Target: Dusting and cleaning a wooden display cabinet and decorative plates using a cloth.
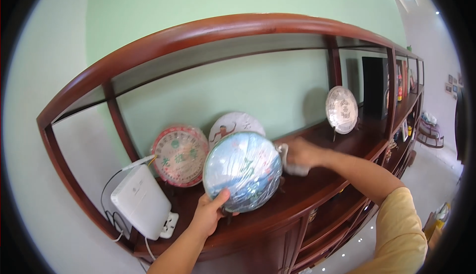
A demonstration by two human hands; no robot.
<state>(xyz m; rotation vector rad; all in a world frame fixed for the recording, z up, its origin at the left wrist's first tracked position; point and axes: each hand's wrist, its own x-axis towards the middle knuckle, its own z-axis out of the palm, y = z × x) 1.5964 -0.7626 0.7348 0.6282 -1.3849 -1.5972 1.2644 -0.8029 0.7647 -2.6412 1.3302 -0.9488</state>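
A round tea cake [244,170] in a blue and white wrapper under clear film faces me, tilted, at the shelf's front. Its lower left edge is held in my left hand [210,213], thumb across the front and the other fingers mostly hidden behind. Part of a dark stand shows below the disc. Beside its right edge, my right hand [303,153] is closed on a greyish-white cloth [296,169]; both are blurred by motion. Behind stand a red-rimmed tea cake [181,156] and a white tea cake [237,123], the latter partly covered by the blue one.
A white router [140,200] with cables and a power strip [170,224] stands at the shelf's left end. Farther right, a pale tea cake [341,109] rests on a small stand. The dark red wooden shelf [267,23] has a top rail and upright posts around this space.
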